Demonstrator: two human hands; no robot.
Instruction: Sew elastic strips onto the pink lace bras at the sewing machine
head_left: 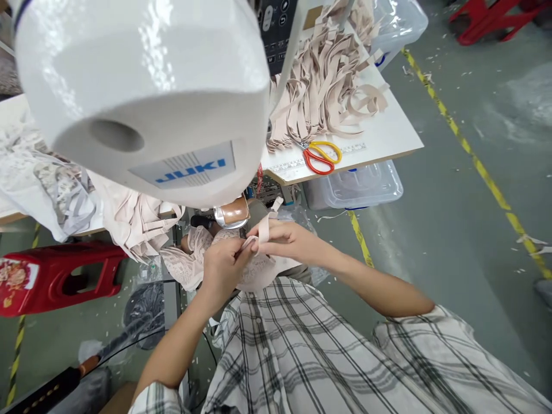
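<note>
Just below the white sewing machine [172,115], a pale pink lace bra [190,259] hangs across my lap. My left hand [221,267] is closed, pinching the edge of the bra between thumb and fingers. Close against it, my right hand [287,238] is closed on a light pink strap [264,228], which stands up out of the fingers. The fingertips of both hands meet at the garment's edge. Exactly how strap and edge lie together between the fingers is hidden. The machine's needle area is mostly covered by its head.
Many cut pink straps [319,86] lie on the white tabletop [401,132] with red-and-yellow-handled scissors [321,158]. Clear plastic bins [357,187] stand below. More pink pieces [138,218] hang off the left table, above a red stool [56,276].
</note>
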